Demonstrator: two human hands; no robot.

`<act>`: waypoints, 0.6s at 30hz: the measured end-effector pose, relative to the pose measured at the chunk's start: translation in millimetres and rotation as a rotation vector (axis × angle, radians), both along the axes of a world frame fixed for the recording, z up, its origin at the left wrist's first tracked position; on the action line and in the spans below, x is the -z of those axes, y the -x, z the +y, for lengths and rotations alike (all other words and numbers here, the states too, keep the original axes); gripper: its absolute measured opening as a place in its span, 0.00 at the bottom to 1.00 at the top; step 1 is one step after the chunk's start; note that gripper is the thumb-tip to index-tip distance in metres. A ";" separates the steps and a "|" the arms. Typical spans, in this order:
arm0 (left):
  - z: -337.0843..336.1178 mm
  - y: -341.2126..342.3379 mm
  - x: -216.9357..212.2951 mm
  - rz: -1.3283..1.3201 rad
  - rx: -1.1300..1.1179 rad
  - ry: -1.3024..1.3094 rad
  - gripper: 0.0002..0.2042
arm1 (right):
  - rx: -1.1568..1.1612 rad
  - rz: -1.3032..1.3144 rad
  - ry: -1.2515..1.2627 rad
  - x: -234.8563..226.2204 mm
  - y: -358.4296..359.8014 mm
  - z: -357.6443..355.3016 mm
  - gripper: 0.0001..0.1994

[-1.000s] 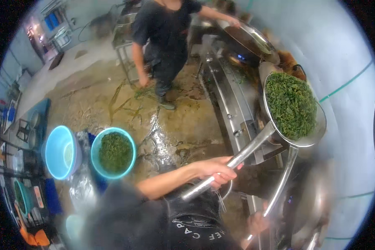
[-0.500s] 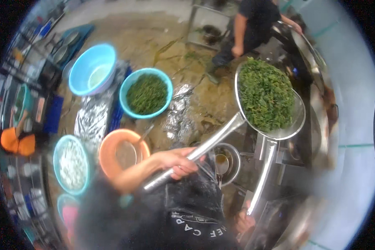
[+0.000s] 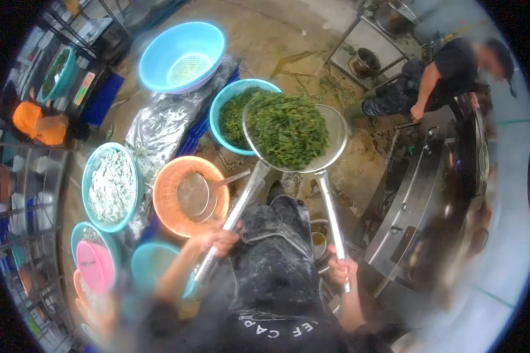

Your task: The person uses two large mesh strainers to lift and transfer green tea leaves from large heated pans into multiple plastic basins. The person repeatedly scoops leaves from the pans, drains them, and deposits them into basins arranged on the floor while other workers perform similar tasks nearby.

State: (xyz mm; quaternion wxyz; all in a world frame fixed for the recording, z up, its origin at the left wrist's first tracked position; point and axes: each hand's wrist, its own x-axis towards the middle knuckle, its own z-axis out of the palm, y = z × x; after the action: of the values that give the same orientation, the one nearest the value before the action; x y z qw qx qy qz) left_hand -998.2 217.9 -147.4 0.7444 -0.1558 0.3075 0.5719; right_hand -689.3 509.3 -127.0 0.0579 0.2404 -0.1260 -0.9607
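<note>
My left hand (image 3: 219,240) is closed around the long metal handle of one strainer (image 3: 244,197). The handle of a second strainer (image 3: 330,209) is gripped in my right hand (image 3: 343,269). In front of me the two round heads overlap, cradling a heaped mass of chopped leafy greens (image 3: 291,132); the heap hides most of the mesh. Its left side covers part of a teal basin (image 3: 219,130) that also contains greens. Nearer, an orange colander (image 3: 162,206) has another strainer (image 3: 195,197) lying in it.
A blue basin (image 3: 153,59) stands by foil-like sheeting (image 3: 159,117). Leftward are a teal tub (image 3: 87,194) of pale shreds and a pink basket (image 3: 95,267). A person (image 3: 453,76) bends by the metal stove (image 3: 403,217) at right. Another, in orange (image 3: 44,125), is far left.
My view has turned, and both strainers with the greens have swung left from beside the stove toward the teal basin. I keep hold of both handles. The person at right now leans over.
</note>
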 end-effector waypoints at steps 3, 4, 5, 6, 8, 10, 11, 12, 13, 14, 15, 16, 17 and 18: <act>4.5 19.0 33.8 -0.063 -0.139 0.066 0.17 | -0.195 -0.001 0.007 28.9 56.3 61.4 0.15; 9.7 28.4 39.9 -0.047 -0.156 0.104 0.17 | -0.281 -0.081 -0.042 31.7 77.9 82.1 0.15; 17.2 40.9 45.7 -0.022 -0.182 0.147 0.17 | -0.376 -0.149 -0.089 36.9 105.7 104.4 0.14; 27.0 53.3 62.8 0.004 -0.190 0.174 0.16 | -0.471 -0.216 -0.137 42.7 136.1 125.4 0.14; 37.0 77.5 97.9 0.051 -0.181 0.251 0.14 | -0.622 -0.202 -0.166 83.1 185.8 160.7 0.17; 71.2 114.4 105.8 0.275 -0.033 0.417 0.05 | -0.810 -0.269 -0.537 99.2 249.1 175.8 0.11; 83.4 133.4 120.0 0.221 -0.049 0.357 0.01 | -0.905 -0.432 -0.743 98.5 290.2 168.3 0.07; 96.5 154.5 138.1 0.178 -0.064 0.285 0.04 | -0.953 -0.417 -0.639 108.0 326.1 168.9 0.05; 108.2 167.2 156.9 0.076 -0.109 0.298 0.06 | -0.935 -0.381 -0.521 121.1 350.8 167.6 0.06; 120.9 172.8 174.6 -0.030 -0.155 0.313 0.08 | -0.919 -0.348 -0.399 135.3 368.5 165.2 0.06; 132.3 176.8 183.3 -0.137 -0.198 0.326 0.11 | -0.898 -0.319 -0.277 142.9 381.6 164.4 0.07; 141.0 180.0 180.6 -0.088 -0.212 0.309 0.09 | -0.910 -0.326 -0.290 137.6 394.3 164.2 0.08; 148.4 182.3 177.2 -0.037 -0.225 0.293 0.07 | -0.922 -0.333 -0.305 129.3 405.3 165.0 0.09; 152.7 184.3 172.9 0.015 -0.237 0.277 0.06 | -0.932 -0.340 -0.320 123.1 413.0 165.7 0.10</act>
State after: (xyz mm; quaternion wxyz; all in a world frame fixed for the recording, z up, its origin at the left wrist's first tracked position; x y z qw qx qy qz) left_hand -1182.5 370.6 -320.4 0.6410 -0.2878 0.3682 0.6089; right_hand -1102.3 675.0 -250.2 0.4209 0.4294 0.1351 -0.7875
